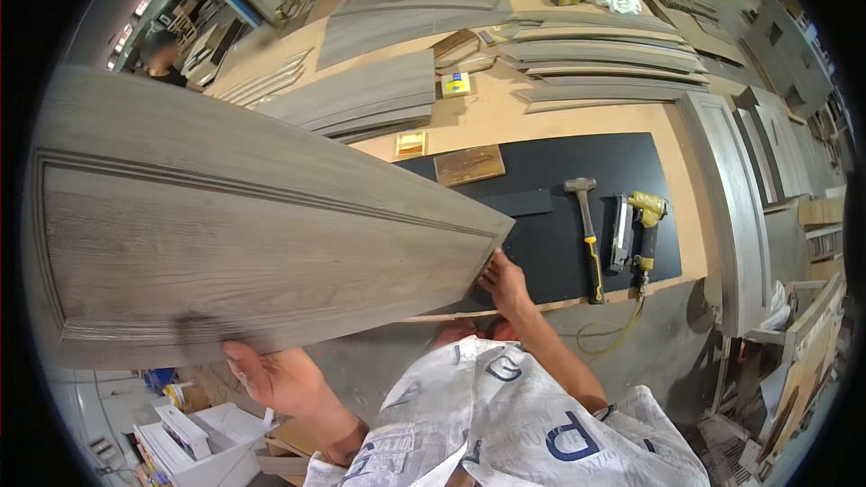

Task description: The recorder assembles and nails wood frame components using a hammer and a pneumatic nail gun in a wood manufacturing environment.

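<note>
A large grey wood-grain cabinet door panel [234, 234] with a routed groove border fills the left half of the view, lifted above the workbench. My left hand [275, 377] grips its near lower edge from below. My right hand [503, 281] holds its right end, fingers at the corner. The panel's right corner hangs over a black mat [559, 171] on the bench.
On the mat lie a hammer [588, 230], a yellow nail gun [636, 230], a small brown board [469, 164] and a dark strip [519, 204]. Stacks of grey panels [604, 59] cover the bench's far side. More doors [735, 207] lean at right. Another person [162, 59] stands at far left.
</note>
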Motion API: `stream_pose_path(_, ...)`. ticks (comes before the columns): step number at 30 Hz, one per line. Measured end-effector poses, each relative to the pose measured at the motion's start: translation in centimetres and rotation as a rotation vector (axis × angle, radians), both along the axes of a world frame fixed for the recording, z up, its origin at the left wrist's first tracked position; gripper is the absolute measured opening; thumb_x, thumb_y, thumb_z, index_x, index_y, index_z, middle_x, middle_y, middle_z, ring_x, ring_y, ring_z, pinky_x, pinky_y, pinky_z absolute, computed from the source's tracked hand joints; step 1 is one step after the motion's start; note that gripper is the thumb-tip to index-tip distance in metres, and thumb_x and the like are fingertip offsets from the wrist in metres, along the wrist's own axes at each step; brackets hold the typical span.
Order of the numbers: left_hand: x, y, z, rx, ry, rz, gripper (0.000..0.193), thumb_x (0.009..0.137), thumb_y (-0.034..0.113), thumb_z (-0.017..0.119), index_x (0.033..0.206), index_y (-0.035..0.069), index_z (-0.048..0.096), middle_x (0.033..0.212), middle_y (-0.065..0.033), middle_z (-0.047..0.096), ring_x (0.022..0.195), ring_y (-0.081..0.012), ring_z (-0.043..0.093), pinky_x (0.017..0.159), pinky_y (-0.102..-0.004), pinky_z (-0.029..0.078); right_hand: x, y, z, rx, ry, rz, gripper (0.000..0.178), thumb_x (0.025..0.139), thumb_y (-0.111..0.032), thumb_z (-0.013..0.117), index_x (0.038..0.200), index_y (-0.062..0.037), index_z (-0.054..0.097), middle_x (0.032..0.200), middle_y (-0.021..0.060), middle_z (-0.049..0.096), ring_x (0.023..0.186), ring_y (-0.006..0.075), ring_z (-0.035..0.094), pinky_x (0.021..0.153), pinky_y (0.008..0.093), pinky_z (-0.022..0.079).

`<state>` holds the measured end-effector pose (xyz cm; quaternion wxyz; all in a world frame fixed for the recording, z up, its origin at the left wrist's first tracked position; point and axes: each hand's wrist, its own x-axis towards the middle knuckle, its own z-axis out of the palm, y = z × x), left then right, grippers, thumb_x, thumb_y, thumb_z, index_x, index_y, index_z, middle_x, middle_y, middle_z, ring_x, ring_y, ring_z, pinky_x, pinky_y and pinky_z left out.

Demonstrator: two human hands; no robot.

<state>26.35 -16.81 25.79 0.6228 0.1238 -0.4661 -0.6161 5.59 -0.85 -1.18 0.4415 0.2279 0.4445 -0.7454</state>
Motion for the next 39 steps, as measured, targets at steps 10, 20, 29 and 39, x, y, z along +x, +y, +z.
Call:
stream_pose_path(10,2.5,2.6,-1.7,-0.155,-0.037,-0.030,0.044,0.101,0.026,0.062,0.139,0.006,0.053,0.144,-0.0122,0.054,0.128,-0.0271,0.053,0.111,-0.0486,0.040,1.4,2.1,-0.8,0.115,-0.036,0.228,0.034,0.104,-0.043,0.049,0.089,-0.0133,0.057,0.088,0.0054,0.060,0.094,0.0268,0.063,0.094,0.0471,0.051)
stream_pose_path(20,9.5,0.3,-4.6,0.025,0.108,0.062,0.037,0.101,0.029,0.060,0.130,0.007,0.057,0.144,-0.0090,0.053,0.129,-0.0274,0.049,0.113,-0.0500,0.036,2.1,1.1,-0.8,0.125,0.010,0.304,0.046,0.101,-0.052,0.052,0.097,-0.0070,0.061,0.097,0.0111,0.063,0.104,0.0299,0.063,0.098,0.0482,0.049)
stream_pose_path(29,10.3,0.3,-3.8,0.042,0.165,0.085,0.052,0.104,0.032,0.055,0.148,0.008,0.044,0.149,-0.0074,0.051,0.135,-0.0267,0.045,0.117,-0.0481,0.032,2.2,0.5,1.4,-0.014,-0.100,0.448,0.069,0.103,-0.055,0.045,0.140,0.0039,0.041,0.143,0.0266,0.049,0.131,0.0378,0.051,0.111,0.0520,0.039)
stream_pose_path(39,-4.5,-2.5,10.4,-0.576,-0.722,0.093,0.087,0.085,0.021,0.080,0.156,0.001,0.033,0.136,-0.0147,0.061,0.116,-0.0214,0.060,0.102,-0.0321,0.045,-2.7,6.0,2.1,0.693,1.232,0.298,0.023,0.095,-0.019,0.064,0.110,-0.0018,0.064,0.108,0.0166,0.069,0.101,0.0354,0.066,0.085,0.0434,0.053)
